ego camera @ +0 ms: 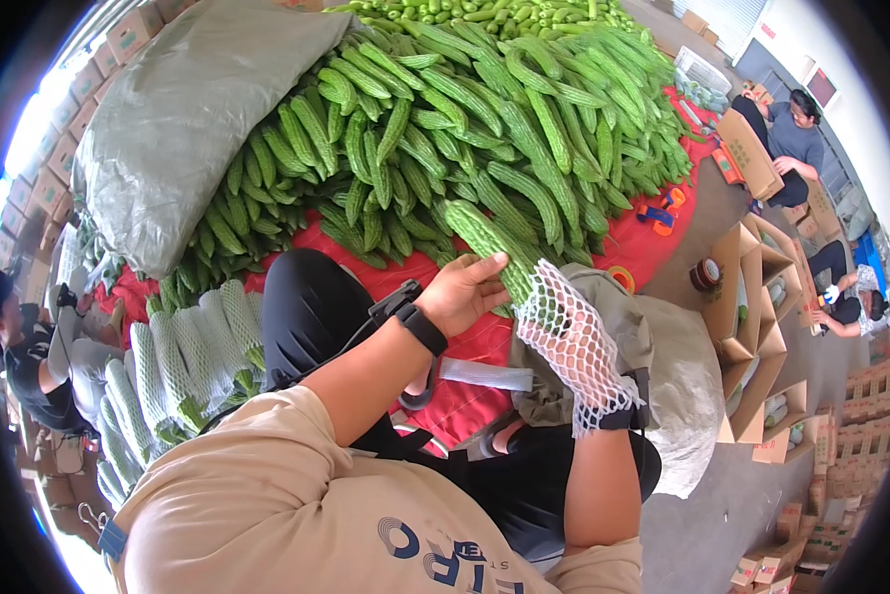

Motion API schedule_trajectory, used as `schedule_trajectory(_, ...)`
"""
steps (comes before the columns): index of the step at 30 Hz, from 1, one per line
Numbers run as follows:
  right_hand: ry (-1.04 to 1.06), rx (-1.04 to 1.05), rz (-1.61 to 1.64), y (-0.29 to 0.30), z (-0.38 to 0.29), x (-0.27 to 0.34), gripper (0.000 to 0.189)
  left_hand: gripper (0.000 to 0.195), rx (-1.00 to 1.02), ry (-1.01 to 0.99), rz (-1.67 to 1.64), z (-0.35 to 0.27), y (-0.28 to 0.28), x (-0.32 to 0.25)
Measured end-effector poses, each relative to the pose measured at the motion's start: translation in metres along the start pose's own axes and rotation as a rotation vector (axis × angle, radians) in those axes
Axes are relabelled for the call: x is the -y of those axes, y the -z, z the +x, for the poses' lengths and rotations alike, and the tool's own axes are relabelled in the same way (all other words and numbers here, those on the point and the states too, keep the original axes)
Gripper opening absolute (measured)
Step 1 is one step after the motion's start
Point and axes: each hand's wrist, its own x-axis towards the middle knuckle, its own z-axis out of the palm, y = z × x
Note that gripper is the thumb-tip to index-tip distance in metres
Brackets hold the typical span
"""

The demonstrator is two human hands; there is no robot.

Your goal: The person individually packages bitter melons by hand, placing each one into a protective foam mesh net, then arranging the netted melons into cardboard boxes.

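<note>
A bitter melon [482, 236] slants up from my right hand [563, 327], which grips its lower end. White foam netting [593, 364] is stretched over that hand down to the wrist. My left hand [467, 289], bare with a black band at the wrist, is at the melon's left side. Its thumb tip overlaps the melon's edge; whether the fingers grip it is unclear. A flattened foam net sleeve [485, 375] lies between my legs on the red sheet [459, 423]. Beyond my hands rises a large heap of bitter melons [430, 141].
Netted bitter melons [192, 349] lie in rows at my left, near a seated person [43, 364]. Grey plastic sheeting [199, 111] covers part of the heap. Right are open cartons [734, 297], an orange-and-blue tape dispenser [660, 213] and two people [794, 141] handling boxes.
</note>
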Motion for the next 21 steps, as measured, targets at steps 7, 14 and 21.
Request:
schedule_trajectory(7, -0.021, 0.025, 0.036, -0.014, -0.008, 0.019, 0.056, 0.049, -0.015, 0.104, 0.406, -0.013, -0.010, 0.021)
schedule_trajectory(14, 0.163, -0.076, -0.123, -0.026, -0.018, -0.009, 0.060, 0.031, 0.062, -0.250, 1.044, -0.039, -0.012, 0.017)
schedule_trajectory(21, -0.077, 0.084, 0.284, -0.019, -0.007, 0.034, 0.051, 0.019, 0.222, -0.460, 0.311, -0.044, 0.001, 0.025)
